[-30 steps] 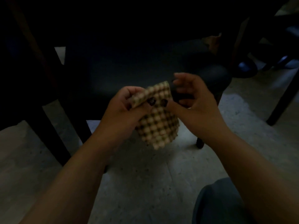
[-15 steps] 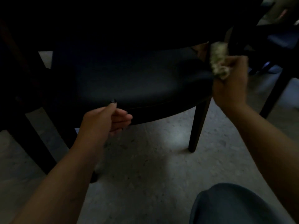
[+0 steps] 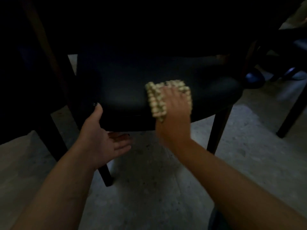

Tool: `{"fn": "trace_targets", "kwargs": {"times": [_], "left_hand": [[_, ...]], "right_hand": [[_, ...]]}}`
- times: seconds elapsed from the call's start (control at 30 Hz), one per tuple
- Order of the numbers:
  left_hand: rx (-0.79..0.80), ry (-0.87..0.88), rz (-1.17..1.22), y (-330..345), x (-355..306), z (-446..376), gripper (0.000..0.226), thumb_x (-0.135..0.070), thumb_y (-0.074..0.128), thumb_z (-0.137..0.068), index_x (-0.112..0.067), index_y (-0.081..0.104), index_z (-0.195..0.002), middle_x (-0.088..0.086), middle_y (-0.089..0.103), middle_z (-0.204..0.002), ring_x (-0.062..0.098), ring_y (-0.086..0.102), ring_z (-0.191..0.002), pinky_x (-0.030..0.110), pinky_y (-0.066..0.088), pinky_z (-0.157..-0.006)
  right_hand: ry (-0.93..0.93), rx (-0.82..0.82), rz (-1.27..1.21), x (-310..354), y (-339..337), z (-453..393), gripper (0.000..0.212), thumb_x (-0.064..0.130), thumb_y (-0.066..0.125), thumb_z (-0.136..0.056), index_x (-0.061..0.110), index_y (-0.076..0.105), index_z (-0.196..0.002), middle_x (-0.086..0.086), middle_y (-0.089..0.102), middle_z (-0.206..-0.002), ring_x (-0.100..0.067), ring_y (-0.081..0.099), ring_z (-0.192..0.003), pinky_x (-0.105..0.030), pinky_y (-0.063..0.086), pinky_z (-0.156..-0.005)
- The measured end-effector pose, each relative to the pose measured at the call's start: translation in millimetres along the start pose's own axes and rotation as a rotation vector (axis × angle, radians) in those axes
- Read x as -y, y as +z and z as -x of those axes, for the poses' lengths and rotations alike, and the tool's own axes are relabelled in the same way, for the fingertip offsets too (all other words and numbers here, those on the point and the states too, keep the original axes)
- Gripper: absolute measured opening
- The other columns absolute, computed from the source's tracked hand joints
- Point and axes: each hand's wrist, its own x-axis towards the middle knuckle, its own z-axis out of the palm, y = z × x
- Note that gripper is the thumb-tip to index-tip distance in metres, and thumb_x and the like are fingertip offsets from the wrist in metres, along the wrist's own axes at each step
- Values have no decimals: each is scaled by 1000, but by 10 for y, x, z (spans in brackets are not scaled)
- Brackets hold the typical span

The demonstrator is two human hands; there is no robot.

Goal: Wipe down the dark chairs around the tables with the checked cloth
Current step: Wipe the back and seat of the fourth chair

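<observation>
A dark chair (image 3: pixel 126 90) with a padded seat stands in front of me, its back lost in shadow. My right hand (image 3: pixel 174 105) lies on top of the bunched checked cloth (image 3: pixel 154 100) and holds it down on the front right part of the seat. The cloth folds up around the hand's thumb side and hides the thumb. This hand is blurred. My left hand (image 3: pixel 101 138) is at the seat's front left corner. Its thumb touches the seat edge and its straight fingers reach under the front rail.
A dark table leg (image 3: pixel 43 67) stands at the left. Another chair's legs (image 3: pixel 292 110) are at the right, and a dark shoe (image 3: pixel 254 78) shows beyond the seat. The floor (image 3: pixel 149 188) is pale speckled stone. My knee (image 3: pixel 216 219) shows at the bottom.
My right hand carried the cloth from the seat's far right edge down onto the front of the seat. My left hand opened and slid under the seat's front edge.
</observation>
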Motion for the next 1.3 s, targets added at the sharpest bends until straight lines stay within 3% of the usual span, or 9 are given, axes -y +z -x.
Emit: {"fn": "trace_targets", "kwargs": {"times": [0.23,0.5,0.73,0.83,0.93,1.0,1.07,1.2,1.3], "left_hand": [[122,219,190,-154,-115,56,79,-73,15,-91,-21,74,-105,12,73,-108,33,71,-92,54,46,-77],[184,135,116,-256,-70,25,75,-73,31,-88,-18,59,-130,13,66,-123,36,62,-114,59,41,-96],[59,122,54,28,35,-50,46,-53,57,-87,-24,63,-122,7,69,-116,30,65,-106,51,48,-92],[33,134,56,212,161,-89,51,-46,67,-82,-26,55,-128,4,65,-121,29,64,-106,53,47,-89],[31,153,59,328,222,-148,64,-44,74,-73,-27,51,-131,3,64,-122,29,66,-104,54,47,-91],[8,165,54,383,236,-187,57,-43,72,-79,-26,52,-129,3,64,-120,28,66,-102,51,48,-92],[-7,171,41,417,245,-219,46,-41,68,-84,-24,55,-125,3,65,-116,26,66,-96,46,49,-90],[-27,175,-12,388,225,-268,45,-43,67,-85,-24,55,-124,2,64,-115,25,67,-93,47,47,-90],[-22,173,-51,362,223,-267,54,-46,68,-81,-25,54,-128,2,65,-119,25,69,-94,48,46,-93]], "right_hand": [[-322,25,-175,977,277,-61,47,22,46,-83,-1,61,-122,-20,59,-128,-38,49,-125,-49,27,-110],[-1173,80,157,15,123,-119,42,21,55,-94,5,53,-133,-14,50,-141,-32,42,-134,-47,30,-112],[-1113,332,87,-226,-1,174,40,16,47,-91,2,58,-127,-17,55,-134,-31,47,-130,-46,27,-113],[-815,623,251,-878,-310,628,49,21,49,-84,14,55,-132,-10,49,-141,-25,40,-136,-43,20,-116],[-22,689,121,-1483,-706,832,42,17,55,-92,12,51,-133,-7,52,-136,-25,44,-131,-33,38,-105],[591,476,-66,-1758,-817,666,19,8,47,-96,4,62,-106,-10,62,-100,-31,61,-102,-27,46,-75],[1046,154,-338,-1959,-863,399,16,13,44,-97,12,59,-90,-7,62,-89,-24,63,-78,-33,51,-67],[1321,-149,-1044,-1887,-756,-123,41,21,29,-101,19,46,-64,-4,53,-60,-19,51,-50,-41,48,-51],[1425,-283,-969,-1630,-615,-289,28,11,34,-99,15,49,-75,-11,61,-88,-26,64,-83,-45,57,-73]]}}
